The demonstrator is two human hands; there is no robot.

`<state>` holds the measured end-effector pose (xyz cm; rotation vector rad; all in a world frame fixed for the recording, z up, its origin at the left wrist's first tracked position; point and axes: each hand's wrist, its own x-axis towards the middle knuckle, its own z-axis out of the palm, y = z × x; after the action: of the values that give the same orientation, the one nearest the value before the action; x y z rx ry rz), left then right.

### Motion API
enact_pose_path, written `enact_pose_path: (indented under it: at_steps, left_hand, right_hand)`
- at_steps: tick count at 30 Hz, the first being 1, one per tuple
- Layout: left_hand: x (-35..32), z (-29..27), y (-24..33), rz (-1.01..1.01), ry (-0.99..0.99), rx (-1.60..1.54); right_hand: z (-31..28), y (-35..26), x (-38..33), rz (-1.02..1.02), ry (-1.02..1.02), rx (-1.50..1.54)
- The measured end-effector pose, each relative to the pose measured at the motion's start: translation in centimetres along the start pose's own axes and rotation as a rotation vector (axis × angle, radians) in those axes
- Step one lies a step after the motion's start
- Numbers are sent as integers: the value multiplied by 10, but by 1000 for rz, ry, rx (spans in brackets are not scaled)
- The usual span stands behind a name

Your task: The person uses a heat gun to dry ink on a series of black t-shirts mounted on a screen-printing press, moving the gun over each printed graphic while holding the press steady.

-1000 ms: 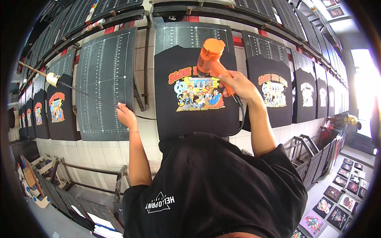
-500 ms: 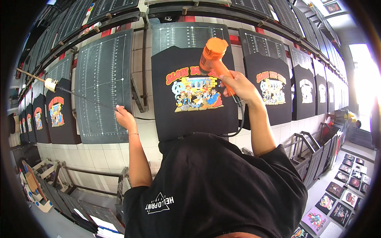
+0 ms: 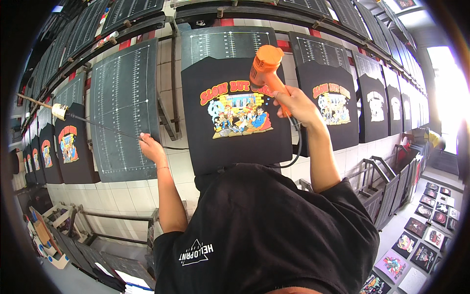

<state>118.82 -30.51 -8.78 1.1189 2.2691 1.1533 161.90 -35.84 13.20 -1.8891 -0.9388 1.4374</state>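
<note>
While the right hand [image 3: 299, 107] wraps round the handle of the orange dryer [image 3: 267, 61] over the printed shirt [image 3: 235, 152], the left hand [image 3: 152, 148] pinches a cord [image 3: 105, 128] left of that shirt. The dryer seems light, rigid, best handle-held.

Orange dryer [image 3: 267, 61], black shirt [image 3: 232, 150], multicolour print [image 3: 239, 115]

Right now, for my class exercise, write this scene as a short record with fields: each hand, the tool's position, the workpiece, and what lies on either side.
Left hand: holds a dark cord
Right hand: grips an orange blower by its handle
Tool position: over the upper right of a colourful print
Workpiece: black cloth piece bearing that print
Left side: dark gridded board
Right side: second printed cloth
</note>
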Motion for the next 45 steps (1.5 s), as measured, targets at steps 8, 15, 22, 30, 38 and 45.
enact_pose_path:
  at_steps: [8, 15, 22, 30, 38, 45]
  left_hand:
    - [-1, -1, 1, 16, -3, -4]
    - [0, 1, 0, 26, 8, 12]
    - [-1, 0, 3, 11, -6, -9]
    - [1, 0, 1, 13, -15, -46]
    - [2, 0, -2, 35, -1, -32]
    - [-1, 0, 3, 3, -19, -70]
  right_hand:
    - [-5, 4, -2, 22, -11, 30]
    - [-4, 12, -2, -10, 51, 13]
    - [-12, 14, -8, 6, 53, 29]
    - [-14, 16, -12, 10, 92, 39]
    - [-19, 22, -15, 21, 93, 60]
    - [-20, 29, -14, 15, 142, 54]
